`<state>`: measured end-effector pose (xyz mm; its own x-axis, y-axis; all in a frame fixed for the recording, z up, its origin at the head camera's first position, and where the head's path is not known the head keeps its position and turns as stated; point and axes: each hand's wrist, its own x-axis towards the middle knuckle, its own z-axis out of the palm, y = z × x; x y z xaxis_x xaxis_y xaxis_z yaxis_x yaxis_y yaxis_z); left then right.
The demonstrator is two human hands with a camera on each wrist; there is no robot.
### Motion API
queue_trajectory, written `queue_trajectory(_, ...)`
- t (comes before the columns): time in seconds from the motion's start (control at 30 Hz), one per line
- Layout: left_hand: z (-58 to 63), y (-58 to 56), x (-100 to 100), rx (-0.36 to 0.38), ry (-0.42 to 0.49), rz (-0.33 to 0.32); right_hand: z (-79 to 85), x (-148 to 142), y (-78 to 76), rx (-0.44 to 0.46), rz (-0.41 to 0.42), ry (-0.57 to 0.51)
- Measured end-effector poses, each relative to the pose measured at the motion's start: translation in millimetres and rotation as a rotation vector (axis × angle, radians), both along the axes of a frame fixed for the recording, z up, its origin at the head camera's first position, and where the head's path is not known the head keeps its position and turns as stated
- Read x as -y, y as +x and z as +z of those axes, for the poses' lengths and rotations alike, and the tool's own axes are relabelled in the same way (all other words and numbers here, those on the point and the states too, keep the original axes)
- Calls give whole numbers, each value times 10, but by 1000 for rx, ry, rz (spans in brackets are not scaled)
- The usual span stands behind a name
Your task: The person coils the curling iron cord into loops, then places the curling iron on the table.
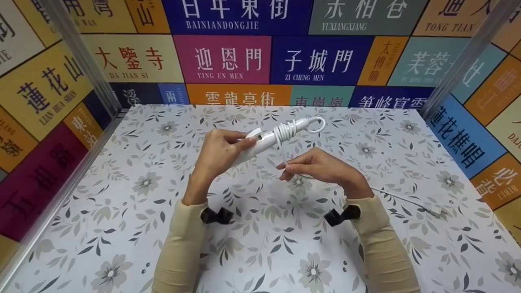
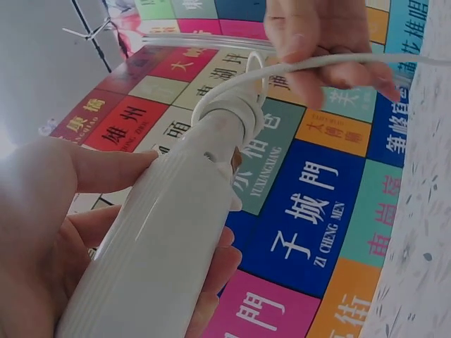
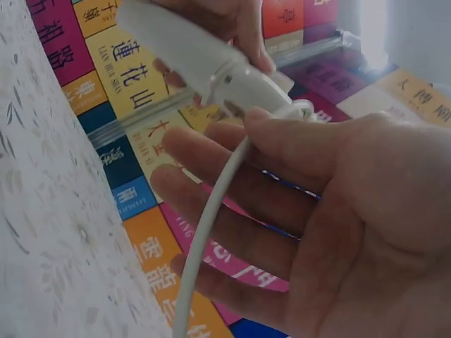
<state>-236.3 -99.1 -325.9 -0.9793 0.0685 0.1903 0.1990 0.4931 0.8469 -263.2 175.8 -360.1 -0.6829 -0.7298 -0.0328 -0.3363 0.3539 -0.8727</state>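
Head view: we locate the white appliance (image 1: 266, 142) above the floral-patterned tabletop (image 1: 260, 248), slanting away toward the right. Our left hand (image 1: 220, 152) grips its body, thumb laid along the upper side. The cord (image 1: 287, 130) is wound in several turns around the narrow end, where a small loop (image 1: 319, 125) projects. Our right hand (image 1: 315, 165) pinches the cord just below these turns; the remainder passes the right wrist and lies on the tabletop, its pale end too indistinct for us to identify. A black mount (image 1: 217, 215) sits at the cuff of the left sleeve (image 1: 181, 244).

Left wrist view: we see the left thumb and fingers on opposite sides of the body. The cord leaves the turns and crosses the fingers of the right hand.

Right wrist view: we observe the cord held under the right thumb, running down across loosely spread fingers. Lettered panels (image 3: 130, 81) stand behind.
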Motion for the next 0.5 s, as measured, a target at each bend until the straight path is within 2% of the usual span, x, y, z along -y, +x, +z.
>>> queue_trajectory(0.13, 19, 4, 32, 20, 17, -7, -125, -59, -110, 24, 28, 25)
queue_trajectory(0.27, 33, 0, 67, 49, 23, -31, -234, -108, -203, 47, -14, 77)
queue_trajectory(0.37, 33, -5, 86, 53, 23, -69, -297, -125, -260, 63, -93, 119)
queue_trajectory(0.5, 23, -12, 97, 36, 9, -123, -340, -135, -317, 83, -269, 156)
